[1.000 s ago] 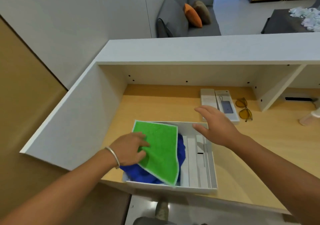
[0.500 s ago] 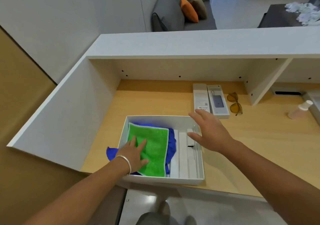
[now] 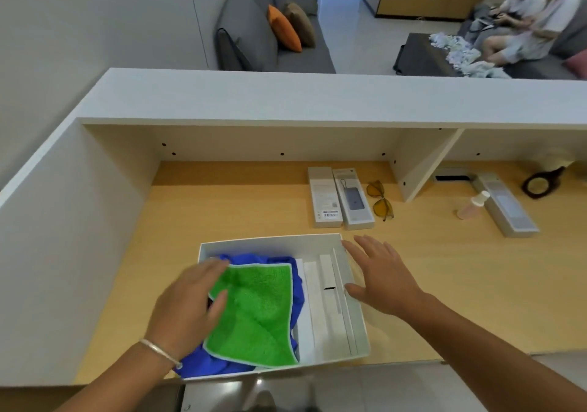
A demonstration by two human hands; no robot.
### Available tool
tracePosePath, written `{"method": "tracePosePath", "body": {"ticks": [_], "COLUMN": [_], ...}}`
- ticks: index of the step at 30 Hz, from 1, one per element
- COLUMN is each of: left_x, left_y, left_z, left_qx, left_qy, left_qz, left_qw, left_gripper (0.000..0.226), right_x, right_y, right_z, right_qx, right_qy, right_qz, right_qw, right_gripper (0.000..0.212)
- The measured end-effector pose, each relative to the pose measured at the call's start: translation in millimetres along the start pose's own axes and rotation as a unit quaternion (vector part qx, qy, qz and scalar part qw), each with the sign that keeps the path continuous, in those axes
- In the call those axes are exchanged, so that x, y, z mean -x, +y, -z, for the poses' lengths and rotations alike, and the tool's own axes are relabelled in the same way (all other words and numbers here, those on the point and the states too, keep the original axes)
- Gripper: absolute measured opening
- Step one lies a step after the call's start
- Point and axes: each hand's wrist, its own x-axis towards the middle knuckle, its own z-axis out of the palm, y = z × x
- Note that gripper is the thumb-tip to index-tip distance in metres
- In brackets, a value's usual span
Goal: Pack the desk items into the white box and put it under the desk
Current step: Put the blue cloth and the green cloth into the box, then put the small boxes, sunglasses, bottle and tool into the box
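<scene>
The white box point(image 3: 270, 240) sits at the front edge of the wooden desk point(image 3: 238, 208). Inside it, a green cloth point(image 3: 257, 313) lies on a blue cloth point(image 3: 297, 287); the blue one spills over the front left corner. Slim white boxes point(image 3: 324, 316) lie along the box's right side. My left hand point(image 3: 187, 306) rests flat on the left edge of the cloths, thumb on the green one. My right hand point(image 3: 381, 281) is spread open at the box's right wall, thumb against the rim.
Behind the box lie two slim packages point(image 3: 340, 198) and yellow-tinted glasses point(image 3: 381, 203). To the right are a pink bottle point(image 3: 471, 205), a long grey box point(image 3: 508, 209) and a round dark-framed object point(image 3: 540, 182). White desk walls and a shelf divider point(image 3: 422, 163) enclose the space.
My left hand let go of the green cloth, laid it on the blue one and slid to its left edge. My right hand moved from above the box to its right wall.
</scene>
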Motion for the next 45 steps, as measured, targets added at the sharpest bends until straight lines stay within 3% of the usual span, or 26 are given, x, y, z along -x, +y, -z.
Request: {"method": "tracePosePath", "body": {"ticks": [3,6,9,31,40,45], "left_x": [-12,-21,-23,-84,-119,-185], "left_y": [-17,-7,18,262,243,202], "left_z": [-7,-24,-33,-121,-112,-115], "left_qx": [0.051,0.146,0.197,0.2,0.191,0.126], "left_qy": [-0.042,-0.105,-0.108,-0.107,-0.023,-0.05], "left_qz": [0.063,0.082,0.09,0.148,0.214,0.23], "left_qw": [0.996,0.98,0.97,0.963,0.958,0.964], "left_gripper": [0.079,0.073,0.069,0.068,0.066,0.079], "right_x": [9,17,23,60,37,2], "right_y": [16,36,56,322,314,293], "right_z": [-1,-3,-3,19,31,35], "right_qx": [0.011,0.01,0.017,-0.063,-0.164,-0.172], "right_qy": [0.012,0.016,0.02,0.001,0.043,0.065], "right_qz": [-0.024,-0.051,-0.06,0.003,0.015,0.006], "right_qw": [1.0,0.998,0.998,0.998,0.985,0.983], "right_gripper": [0.086,0.086,0.087,0.092,0.082,0.079]}}
